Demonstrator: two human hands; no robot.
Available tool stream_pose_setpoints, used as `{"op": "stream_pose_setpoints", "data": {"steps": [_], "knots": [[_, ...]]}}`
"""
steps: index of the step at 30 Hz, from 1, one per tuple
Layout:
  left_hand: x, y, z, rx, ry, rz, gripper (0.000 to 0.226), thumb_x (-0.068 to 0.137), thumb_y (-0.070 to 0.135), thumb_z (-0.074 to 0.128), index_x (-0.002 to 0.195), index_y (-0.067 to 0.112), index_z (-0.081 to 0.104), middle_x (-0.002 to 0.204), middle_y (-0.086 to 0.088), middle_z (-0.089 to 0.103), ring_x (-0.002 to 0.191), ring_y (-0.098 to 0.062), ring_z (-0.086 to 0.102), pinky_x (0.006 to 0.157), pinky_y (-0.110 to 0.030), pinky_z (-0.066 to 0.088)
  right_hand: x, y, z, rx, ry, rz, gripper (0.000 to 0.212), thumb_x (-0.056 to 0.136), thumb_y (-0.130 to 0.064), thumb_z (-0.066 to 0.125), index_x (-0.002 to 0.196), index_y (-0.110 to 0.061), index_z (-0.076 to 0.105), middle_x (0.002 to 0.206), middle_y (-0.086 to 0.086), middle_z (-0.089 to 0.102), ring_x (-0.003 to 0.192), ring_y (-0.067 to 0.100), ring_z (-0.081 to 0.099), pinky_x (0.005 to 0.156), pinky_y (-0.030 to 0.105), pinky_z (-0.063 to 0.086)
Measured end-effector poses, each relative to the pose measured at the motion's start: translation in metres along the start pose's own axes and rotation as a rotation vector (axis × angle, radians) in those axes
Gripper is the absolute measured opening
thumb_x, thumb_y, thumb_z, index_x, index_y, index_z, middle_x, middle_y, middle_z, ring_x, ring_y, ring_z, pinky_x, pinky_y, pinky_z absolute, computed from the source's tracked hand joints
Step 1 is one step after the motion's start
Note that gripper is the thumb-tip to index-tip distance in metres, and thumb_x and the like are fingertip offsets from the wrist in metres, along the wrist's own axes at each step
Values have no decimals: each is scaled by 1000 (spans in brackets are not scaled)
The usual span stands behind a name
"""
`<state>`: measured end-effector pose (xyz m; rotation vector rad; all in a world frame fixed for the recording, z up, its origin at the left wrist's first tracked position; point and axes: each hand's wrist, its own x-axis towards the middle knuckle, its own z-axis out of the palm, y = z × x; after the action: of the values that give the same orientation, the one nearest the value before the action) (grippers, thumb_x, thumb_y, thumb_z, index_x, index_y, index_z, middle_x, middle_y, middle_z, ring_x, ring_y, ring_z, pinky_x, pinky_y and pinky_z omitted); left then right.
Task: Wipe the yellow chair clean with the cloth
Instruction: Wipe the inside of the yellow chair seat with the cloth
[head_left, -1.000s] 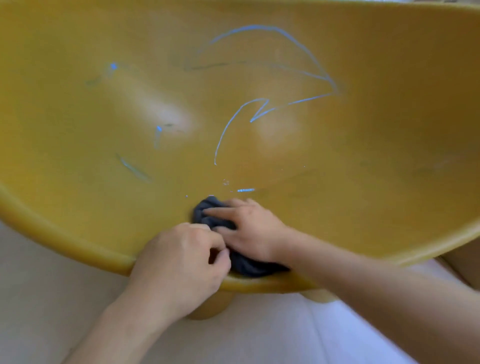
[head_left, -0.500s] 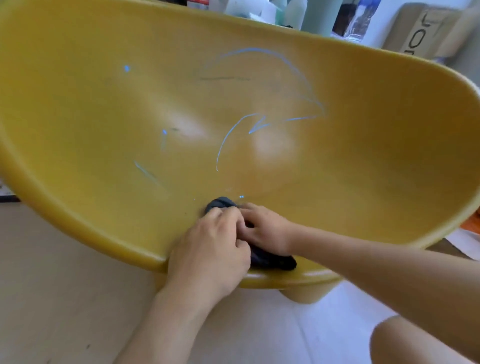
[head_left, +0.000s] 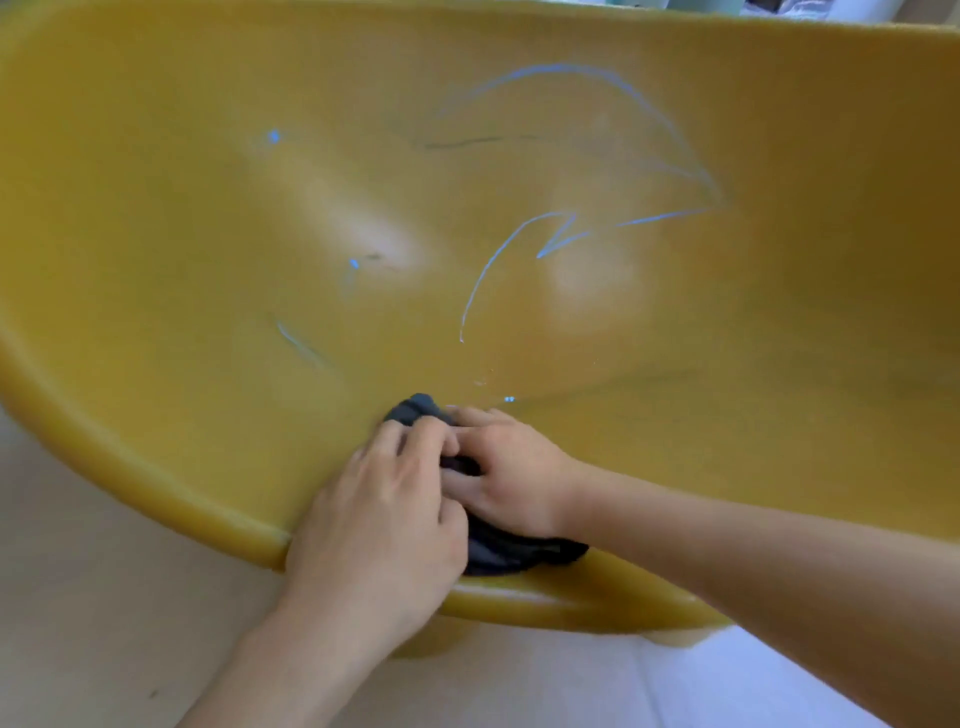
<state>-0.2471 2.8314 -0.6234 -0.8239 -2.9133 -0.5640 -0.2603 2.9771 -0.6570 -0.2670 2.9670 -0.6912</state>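
Note:
The yellow chair (head_left: 182, 260) fills most of the view, its curved seat scrawled with blue lines and dots. A dark blue-grey cloth (head_left: 415, 408) lies bunched on the seat near the front rim. My left hand (head_left: 384, 514) rests over the rim with its fingers curled onto the cloth. Beside it, my right hand (head_left: 509, 467) presses down on the same cloth, fingers pointing left. Most of the cloth is hidden under both hands; a dark end shows by the rim under my right wrist.
Pale floor (head_left: 78, 623) lies in front of and under the chair. A chair leg (head_left: 670, 636) shows below the front rim at the right. Bits of objects peek above the chair's back edge at the top right.
My left hand has come forward from the rim onto the cloth beside my right hand. The view has shifted, and the cloth stays near the same spot on the seat.

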Motion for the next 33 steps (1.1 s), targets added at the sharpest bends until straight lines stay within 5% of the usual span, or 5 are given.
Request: {"op": "stream_pose_setpoints", "data": {"steps": [8, 15, 24, 29, 33], "knots": [[-5, -6, 6, 171, -64, 80, 31, 76, 36, 38, 73, 31, 69, 74, 17, 63, 73, -12, 59, 53, -31, 54, -24, 174, -92, -440, 314, 785, 43, 93, -49, 34, 130, -34, 48, 134, 8, 47, 123, 31, 37, 98, 51, 33], [7, 9, 3, 64, 33, -143, 16, 78, 16, 56, 85, 29, 49, 82, 10, 53, 77, -16, 56, 67, -35, 45, 11, 17, -7, 16, 7, -83, 39, 90, -46, 46, 129, -52, 50, 132, -9, 51, 121, 24, 40, 94, 48, 32], [-11, 4, -1, 140, -60, 12, 26, 80, 26, 39, 84, 26, 65, 83, 11, 60, 80, -10, 54, 73, -19, 38, 28, 144, -58, -198, 371, 568, 34, 92, -42, 42, 122, -33, 57, 129, 6, 49, 121, 32, 38, 92, 47, 32], [0, -4, -21, 215, -239, 36, 29, 74, 37, 38, 80, 29, 65, 79, 14, 57, 80, -6, 54, 67, -16, 40, 18, 0, 2, 67, 17, -161, 40, 92, -45, 46, 131, -46, 50, 142, -5, 47, 124, 27, 40, 98, 45, 32], [-7, -22, -50, 230, -295, 100, 37, 79, 52, 36, 89, 39, 69, 87, 26, 59, 87, 1, 53, 82, -3, 31, 7, 76, -33, -134, 36, -115, 37, 91, -51, 44, 126, -59, 47, 142, -13, 44, 131, 22, 32, 97, 46, 28]]}}
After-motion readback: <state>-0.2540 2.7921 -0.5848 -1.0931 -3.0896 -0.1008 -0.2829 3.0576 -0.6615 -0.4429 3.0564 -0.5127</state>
